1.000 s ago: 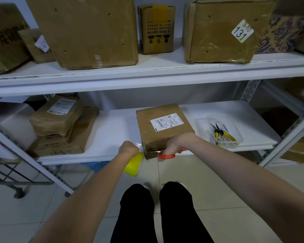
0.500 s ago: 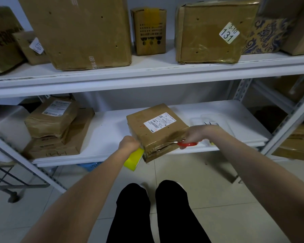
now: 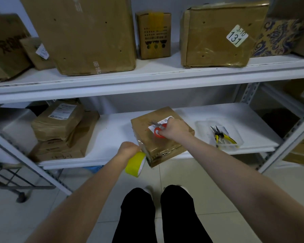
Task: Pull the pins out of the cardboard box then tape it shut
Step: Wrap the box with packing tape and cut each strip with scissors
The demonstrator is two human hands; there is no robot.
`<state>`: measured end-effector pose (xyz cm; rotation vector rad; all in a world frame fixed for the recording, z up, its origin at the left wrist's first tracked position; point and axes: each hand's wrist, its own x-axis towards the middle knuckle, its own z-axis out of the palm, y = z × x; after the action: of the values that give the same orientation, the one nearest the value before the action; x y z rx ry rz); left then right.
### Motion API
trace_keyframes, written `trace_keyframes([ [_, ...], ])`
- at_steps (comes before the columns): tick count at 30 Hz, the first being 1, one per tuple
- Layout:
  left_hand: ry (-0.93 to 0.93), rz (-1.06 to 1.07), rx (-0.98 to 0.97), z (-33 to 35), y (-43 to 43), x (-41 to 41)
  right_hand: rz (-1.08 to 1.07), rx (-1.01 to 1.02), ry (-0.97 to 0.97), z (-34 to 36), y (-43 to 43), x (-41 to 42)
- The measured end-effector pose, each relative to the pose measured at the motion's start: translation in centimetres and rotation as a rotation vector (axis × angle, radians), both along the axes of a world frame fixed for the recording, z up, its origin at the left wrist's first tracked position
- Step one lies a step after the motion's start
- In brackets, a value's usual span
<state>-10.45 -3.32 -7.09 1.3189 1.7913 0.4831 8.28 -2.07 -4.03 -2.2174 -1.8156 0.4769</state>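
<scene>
Plastic tray (image 3: 199,122) holds yellow pliers (image 3: 223,137); right hand (image 3: 174,128) grips red scissors (image 3: 158,132) over cardboard box (image 3: 165,148), left hand (image 3: 128,149) grips tape roll (image 3: 134,164).

The right hand (image 3: 172,129) hides half the label (image 3: 168,118) (text unreadable).

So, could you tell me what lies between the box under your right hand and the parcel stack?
Nothing: the head view shows only bare white shelf between the box and the stack.

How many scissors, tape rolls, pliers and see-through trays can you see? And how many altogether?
scissors: 1
tape roll: 1
pliers: 1
tray: 1
Total: 4
</scene>
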Motion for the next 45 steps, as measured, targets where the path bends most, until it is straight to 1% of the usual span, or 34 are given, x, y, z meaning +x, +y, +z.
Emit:
trace_keyframes([
  [2,-0.078,0.051,0.017,0.2,0.0,-0.5,0.001,0.067,-0.019,-0.8,0.3,-1.0],
  [3,-0.1,0.069,0.026,0.1,0.0,-0.7,0.046,0.118,-0.022,-0.9,0.1,-1.2],
  [4,-0.115,0.079,0.033,0.0,0.1,-0.8,0.149,0.178,-0.02,-1.3,0.0,-1.2],
  [6,-0.126,0.08,0.037,-0.4,0.1,-0.8,0.473,0.248,-0.082,-1.8,-0.5,-0.4],
  [7,-0.127,0.081,0.032,-0.7,0.0,-0.8,0.621,0.227,-0.174,-1.9,-0.9,-0.1],
  [8,-0.13,0.081,0.023,-1.0,-0.1,-0.7,0.718,0.192,-0.294,-2.1,-1.2,0.2],
  [9,-0.136,0.079,0.015,-1.3,-0.2,-0.6,0.776,0.165,-0.398,-2.3,-1.4,0.4],
  [11,-0.159,0.066,0.002,-1.6,-0.3,-0.3,0.814,0.176,-0.539,-2.7,-1.5,0.4],
  [13,-0.171,0.054,-0.008,-1.6,-0.4,0.0,0.812,0.25,-0.616,-3.2,-1.5,-0.2],
  [15,-0.193,0.065,-0.016,-1.3,-0.4,-0.1,0.774,0.314,-0.631,-3.9,-1.5,-1.0],
  [18,-0.242,0.074,-0.016,-1.3,-0.3,-1.0,0.693,0.391,-0.579,-4.9,-1.2,-2.7],
  [21,-0.314,0.117,-0.016,-1.2,0.0,-2.4,0.591,0.42,-0.479,-5.7,-0.2,-4.9],
  [25,-0.306,0.141,0.008,-0.7,0.9,-3.8,0.439,0.354,-0.391,-4.8,1.4,-8.1],
  [28,-0.291,0.13,0.021,-0.6,1.5,-3.9,0.459,0.372,-0.301,-3.9,2.0,-8.5],
  [30,-0.312,0.12,0.004,-0.6,1.6,-3.3,0.439,0.41,-0.322,-4.0,2.3,-7.1],
  [31,-0.325,0.118,-0.011,-0.7,1.6,-2.9,0.416,0.397,-0.342,-4.1,2.4,-6.1],
  [34,-0.341,0.097,-0.053,-1.0,1.5,-1.6,0.34,0.29,-0.361,-4.0,2.7,-3.4],
  [38,-0.321,0.015,-0.066,-0.9,1.1,0.0,0.214,0.245,-0.391,-3.9,2.8,0.0],
  [40,-0.317,-0.015,-0.07,-0.6,0.9,0.6,0.135,0.191,-0.369,-4.0,2.5,1.2],
  [42,-0.306,-0.044,-0.071,-0.5,0.7,1.1,0.101,0.256,-0.261,-3.9,2.0,1.4],
  [43,-0.302,-0.054,-0.064,-0.4,0.5,1.5,0.102,0.322,-0.163,-3.8,1.4,1.4],
  [44,-0.302,-0.052,-0.051,-0.3,0.5,1.6,0.124,0.367,-0.035,-3.6,0.9,1.0],
  [45,-0.304,-0.051,-0.033,-0.3,0.5,1.7,0.156,0.367,0.12,-3.3,0.4,0.6],
])
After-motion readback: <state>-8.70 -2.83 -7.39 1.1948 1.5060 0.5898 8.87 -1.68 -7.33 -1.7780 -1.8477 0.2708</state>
